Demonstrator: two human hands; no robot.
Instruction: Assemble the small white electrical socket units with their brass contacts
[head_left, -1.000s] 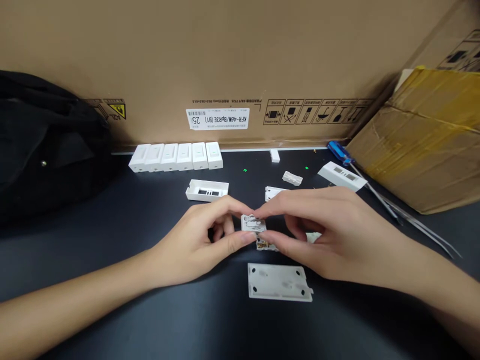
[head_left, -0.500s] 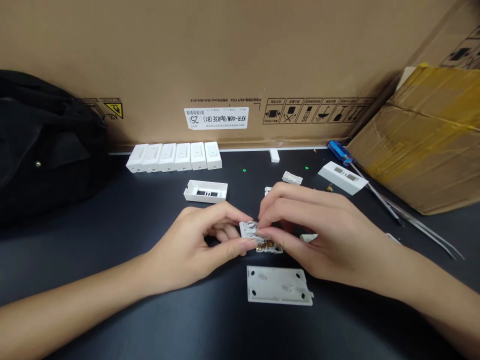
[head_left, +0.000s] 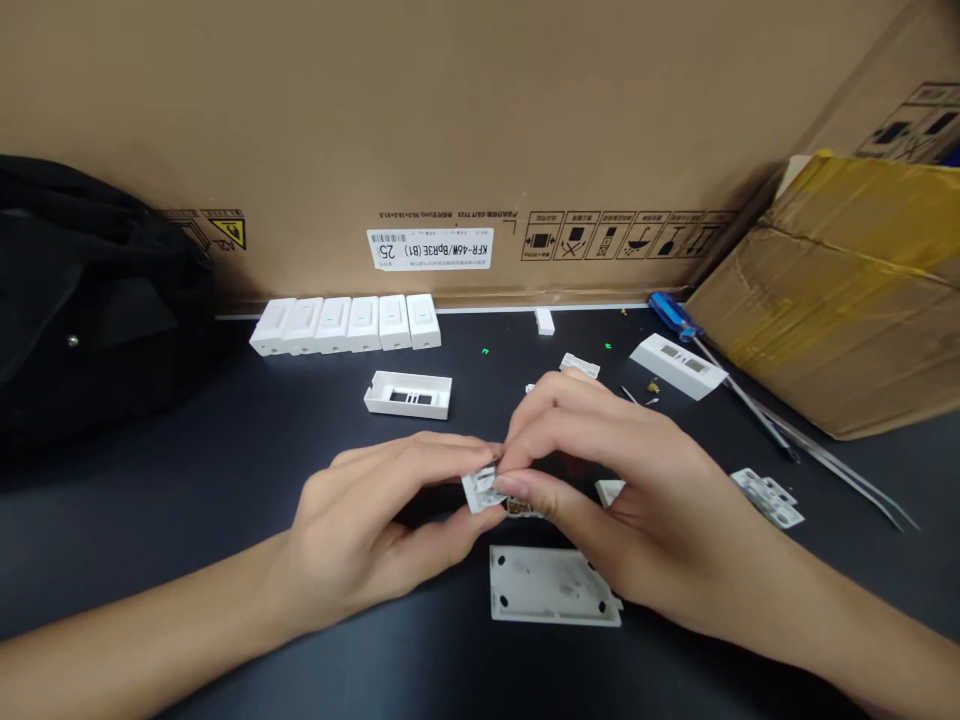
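Between the fingertips of my left hand (head_left: pixel 375 520) is a small white plastic switch part (head_left: pixel 480 490), tilted, with ridges and slots on its face. My right hand (head_left: pixel 615 470) pinches the right edge of that part with thumb and fingers. Just below the fingertips a white piece with brass contacts (head_left: pixel 521 508) shows, mostly covered by my right thumb; whether it is held or resting cannot be made out. Nearest to me on the dark table lies a flat white back plate (head_left: pixel 544 590) with holes at its corners. An open white switch housing (head_left: pixel 409 408) stands beyond my left hand.
Several white switches (head_left: pixel 364 325) line up at the back. A blue-handled screwdriver (head_left: pixel 675 318), tweezers (head_left: pixel 832 465), a white cover (head_left: pixel 679 366) and flat white parts (head_left: pixel 769 498) lie at right. A taped carton (head_left: pixel 832 310) and a black bag (head_left: pixel 90 310) flank the table.
My left fingers have moved over the top of the white part, which has turned and shifted slightly left. My right hand has shifted a little, uncovering flat parts at right. The view has tilted slightly.
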